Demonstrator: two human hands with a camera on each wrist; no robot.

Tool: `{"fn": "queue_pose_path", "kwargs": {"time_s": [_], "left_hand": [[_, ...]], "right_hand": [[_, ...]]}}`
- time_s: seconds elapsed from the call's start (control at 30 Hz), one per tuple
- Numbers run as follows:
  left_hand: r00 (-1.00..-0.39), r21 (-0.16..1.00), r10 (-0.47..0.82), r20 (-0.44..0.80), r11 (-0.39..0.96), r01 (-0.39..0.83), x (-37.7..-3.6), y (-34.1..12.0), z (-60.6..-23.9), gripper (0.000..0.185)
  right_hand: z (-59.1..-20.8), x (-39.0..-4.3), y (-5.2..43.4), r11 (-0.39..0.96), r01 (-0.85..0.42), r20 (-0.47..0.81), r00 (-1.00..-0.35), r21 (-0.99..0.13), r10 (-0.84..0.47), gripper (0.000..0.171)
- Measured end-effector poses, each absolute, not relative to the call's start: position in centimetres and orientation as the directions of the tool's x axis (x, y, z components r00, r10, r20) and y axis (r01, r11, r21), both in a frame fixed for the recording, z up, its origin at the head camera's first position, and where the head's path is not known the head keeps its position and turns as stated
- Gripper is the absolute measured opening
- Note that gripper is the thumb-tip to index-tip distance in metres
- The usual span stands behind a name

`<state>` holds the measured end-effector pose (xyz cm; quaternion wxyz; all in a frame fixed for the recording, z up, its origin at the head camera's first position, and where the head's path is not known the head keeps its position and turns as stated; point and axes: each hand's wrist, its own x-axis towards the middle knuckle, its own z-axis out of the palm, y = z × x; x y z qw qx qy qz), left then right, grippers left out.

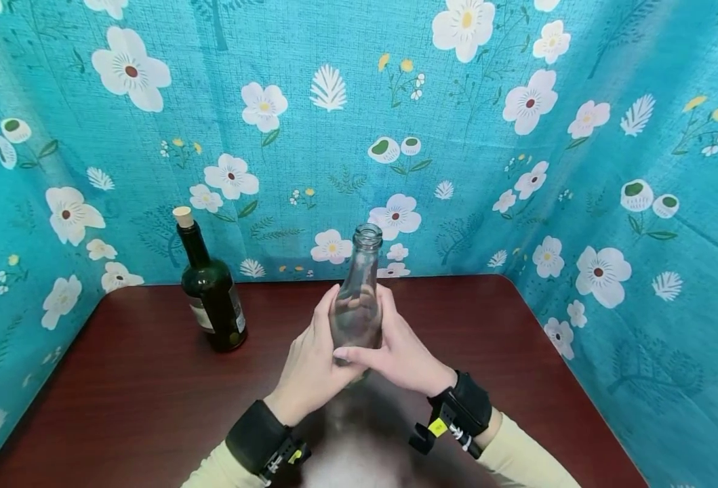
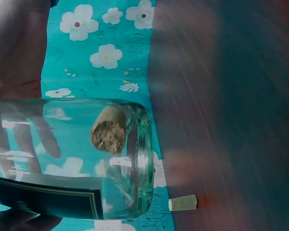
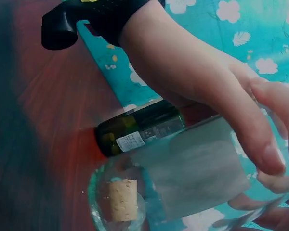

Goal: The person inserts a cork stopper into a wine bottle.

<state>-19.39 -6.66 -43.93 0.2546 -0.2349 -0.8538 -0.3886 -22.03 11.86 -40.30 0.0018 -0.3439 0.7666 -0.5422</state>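
Observation:
Between my two hands a clear glass bottle [image 1: 359,308] is held upright above the table, its uncorked mouth up. My left hand [image 1: 312,359] grips its left side. My right hand [image 1: 404,349] grips its right side, the thumb across the front. In the left wrist view a cork [image 2: 108,130] with a crumbly end lies inside the bottle near its base. The right wrist view also shows this cork [image 3: 123,200] through the glass, beside a pale label [image 3: 197,168]. A second cork [image 2: 183,203] lies on the table beyond the bottle; the head view does not show it.
A dark green bottle [image 1: 212,298] stands at the back left of the table, with a cork [image 1: 183,217] in its neck. The dark red-brown table [image 1: 133,393] is bordered by a blue flowered cloth [image 1: 310,135] at the back and sides.

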Motion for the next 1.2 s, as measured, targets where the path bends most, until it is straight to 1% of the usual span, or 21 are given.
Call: {"fn": "queue_pose_path", "kwargs": {"time_s": [0.23,0.37,0.47,0.57,0.67,1.0,1.2], "left_hand": [[-0.781,0.574,0.184,0.597,0.582,0.576,-18.0,-7.7,-44.6,0.115],[-0.786,0.584,0.213,0.58,0.564,0.584,-17.3,-8.0,-45.3,0.111],[-0.783,0.58,0.237,0.575,0.557,0.594,-16.8,-8.2,-46.0,0.108],[-0.774,0.566,0.243,0.585,0.561,0.604,-16.2,-8.3,-46.9,0.105],[-0.768,0.56,0.238,0.595,0.563,0.608,-15.7,-8.5,-47.5,0.104],[-0.793,0.597,0.224,0.567,0.551,0.582,-14.9,-8.2,-49.1,0.103],[-0.814,0.632,0.226,0.535,0.533,0.563,-14.6,-7.9,-50.4,0.104]], "right_hand": [[-40.7,-21.2,11.2,0.23,-0.541,0.332,-0.744,-0.809,-0.579,0.09],[-41.2,-20.8,11.6,0.294,-0.58,0.343,-0.742,-0.76,-0.576,0.086],[-41.7,-20.5,11.8,0.336,-0.613,0.359,-0.734,-0.715,-0.576,0.085],[-42.0,-20.1,11.9,0.364,-0.621,0.347,-0.732,-0.694,-0.586,0.085],[-42.2,-19.6,11.8,0.372,-0.62,0.333,-0.73,-0.691,-0.597,0.084],[-43.4,-18.8,12.1,0.368,-0.59,0.293,-0.737,-0.719,-0.609,0.079],[-44.3,-18.4,12.4,0.38,-0.585,0.282,-0.742,-0.717,-0.608,0.083]]}}
